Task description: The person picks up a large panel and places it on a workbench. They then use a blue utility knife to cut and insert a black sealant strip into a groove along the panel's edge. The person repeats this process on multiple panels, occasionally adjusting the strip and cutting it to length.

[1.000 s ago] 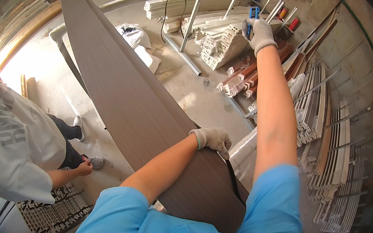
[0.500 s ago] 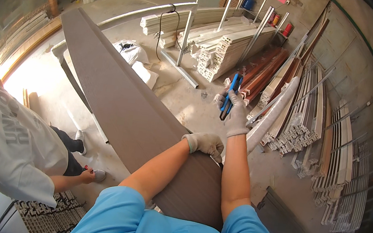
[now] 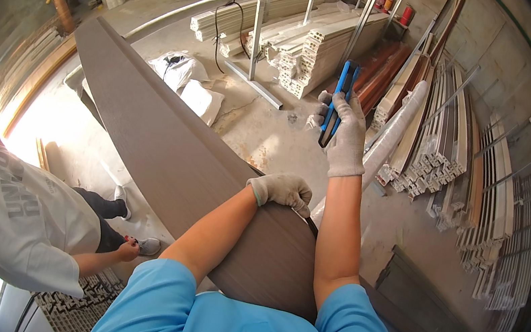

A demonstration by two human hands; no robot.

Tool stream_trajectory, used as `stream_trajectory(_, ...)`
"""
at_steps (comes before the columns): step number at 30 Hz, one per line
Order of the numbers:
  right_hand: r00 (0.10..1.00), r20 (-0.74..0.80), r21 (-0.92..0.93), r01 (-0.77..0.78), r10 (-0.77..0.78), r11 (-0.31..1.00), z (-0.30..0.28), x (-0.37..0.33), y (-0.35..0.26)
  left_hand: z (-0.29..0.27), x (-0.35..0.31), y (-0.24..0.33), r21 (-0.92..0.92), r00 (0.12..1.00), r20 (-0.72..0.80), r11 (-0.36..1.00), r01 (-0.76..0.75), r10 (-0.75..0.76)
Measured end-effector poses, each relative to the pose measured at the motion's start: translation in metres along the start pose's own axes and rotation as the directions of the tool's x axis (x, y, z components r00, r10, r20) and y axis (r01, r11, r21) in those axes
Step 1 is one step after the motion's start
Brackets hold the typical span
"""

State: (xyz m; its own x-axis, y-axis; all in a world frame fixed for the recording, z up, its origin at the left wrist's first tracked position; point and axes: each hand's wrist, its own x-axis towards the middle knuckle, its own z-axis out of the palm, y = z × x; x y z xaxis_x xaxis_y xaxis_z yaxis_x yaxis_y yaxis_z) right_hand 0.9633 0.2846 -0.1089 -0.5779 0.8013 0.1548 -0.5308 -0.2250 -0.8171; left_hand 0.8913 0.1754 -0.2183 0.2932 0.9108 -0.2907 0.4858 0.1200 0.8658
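Observation:
A long brown panel (image 3: 168, 132) stretches from my body toward the far left. My left hand (image 3: 283, 191) is closed at the panel's right edge, its gloved fingers pinching a thin dark strip (image 3: 313, 225) that runs along that edge. What lies under the fingers is partly hidden. Above and to the right, clear of the panel, my right hand (image 3: 349, 137) is raised and wrapped round a blue and black hand tool (image 3: 342, 87). The tool stands nearly upright; its exact kind does not show. Both hands wear pale knitted gloves.
A person in a white shirt (image 3: 35, 208) stands left of the panel, one hand low. Stacked white profiles (image 3: 311, 60) lie beyond, near metal uprights. More bundled profiles (image 3: 440, 156) line the right wall. White sacks (image 3: 180, 72) sit on the floor behind the panel.
My right hand has lifted the blue and black tool higher, away from the panel. My left hand has shifted slightly left and up in view, staying at the edge. The view has tilted slightly.

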Motion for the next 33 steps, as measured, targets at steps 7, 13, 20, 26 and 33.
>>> stream_trajectory(7, 0.998, 0.03, -0.04, 0.064, -0.063, 0.997, 0.009, -0.008, -0.015, 0.0, -0.002, 0.001, -0.043, 1.0, -0.011, 0.999, -0.014, 0.013)
stream_trajectory(13, 0.998, 0.028, -0.01, 0.052, -0.052, 0.999, 0.012, -0.01, -0.019, 0.0, -0.002, 0.002, -0.059, 1.0, 0.014, 0.998, 0.011, -0.01)
stream_trajectory(20, 0.997, 0.058, -0.035, 0.059, -0.057, 0.998, 0.018, -0.013, -0.022, -0.001, -0.003, 0.002, -0.051, 1.0, 0.003, 0.999, 0.004, -0.004)
stream_trajectory(26, 0.999, -0.008, -0.031, 0.05, -0.05, 0.998, 0.018, -0.01, -0.018, -0.002, -0.003, 0.005, -0.002, 1.0, -0.008, 1.0, -0.013, 0.013)
stream_trajectory(33, 1.0, 0.027, 0.045, 0.012, -0.013, 0.999, 0.011, 0.0, -0.015, 0.001, -0.002, 0.003, -0.048, 1.0, 0.017, 0.999, -0.001, 0.002)
